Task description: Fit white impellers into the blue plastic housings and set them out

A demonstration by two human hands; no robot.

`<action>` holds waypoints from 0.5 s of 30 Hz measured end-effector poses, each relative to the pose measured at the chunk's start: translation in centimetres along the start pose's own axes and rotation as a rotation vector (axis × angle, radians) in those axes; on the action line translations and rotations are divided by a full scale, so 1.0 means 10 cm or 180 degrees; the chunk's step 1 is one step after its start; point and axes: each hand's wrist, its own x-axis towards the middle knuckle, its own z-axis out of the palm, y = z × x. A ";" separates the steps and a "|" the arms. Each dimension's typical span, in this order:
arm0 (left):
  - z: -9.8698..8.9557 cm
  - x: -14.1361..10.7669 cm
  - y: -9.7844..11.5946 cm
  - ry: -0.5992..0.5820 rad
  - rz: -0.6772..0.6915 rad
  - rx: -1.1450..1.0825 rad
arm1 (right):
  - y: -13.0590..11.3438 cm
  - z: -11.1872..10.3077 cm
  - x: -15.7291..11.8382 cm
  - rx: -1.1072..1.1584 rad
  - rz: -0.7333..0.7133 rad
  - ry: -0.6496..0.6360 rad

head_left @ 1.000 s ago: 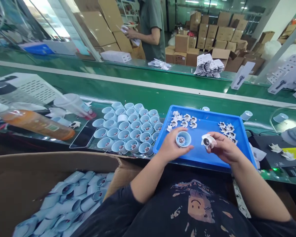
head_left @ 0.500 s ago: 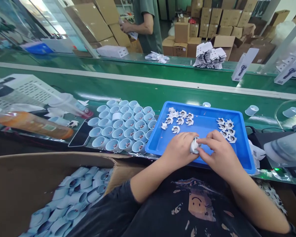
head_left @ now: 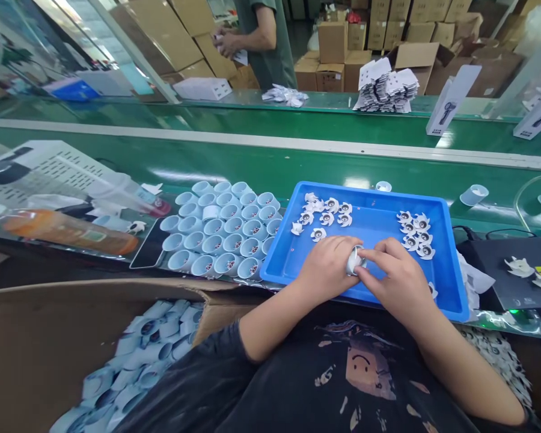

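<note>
Over the front of the blue tray [head_left: 365, 198], my left hand [head_left: 327, 267] is closed around a small round cup with its mouth turned toward my right hand. A white fan impeller [head_left: 354, 262] shows in that mouth. The thumb and forefinger of my right hand [head_left: 394, 273] pinch at the impeller by the cup's rim; the exact contact is partly hidden. Several loose white impellers [head_left: 329, 211] lie in the tray's left part, and another group of impellers [head_left: 415, 233] lies in its right part. One more impeller [head_left: 432, 290] peeks out beside my right wrist.
Rows of pale blue cups [head_left: 225, 228], many with small parts inside, stand left of the tray. A cardboard box [head_left: 90, 294] below holds more cups. An orange bottle [head_left: 72, 231] lies at left. A black device [head_left: 500, 264] sits at right. Across the bench stands another person [head_left: 268, 48].
The view has shifted slightly, bringing impellers on the black device at right into sight. Both hands stay together at the cup, with little visible change in grip.
</note>
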 end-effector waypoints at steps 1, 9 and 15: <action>0.00 0.01 0.00 -0.0012 -0.0031 0.0011 | 0.00 0.00 0.01 -0.0052 -0.0042 0.0019; -0.04 0.05 0.02 -0.0247 -0.0241 -0.0034 | -0.01 0.00 0.04 -0.0215 -0.0199 0.0058; -0.07 0.03 0.01 -0.0299 -0.0301 -0.0076 | 0.01 -0.10 0.06 0.0033 -0.0082 -0.0094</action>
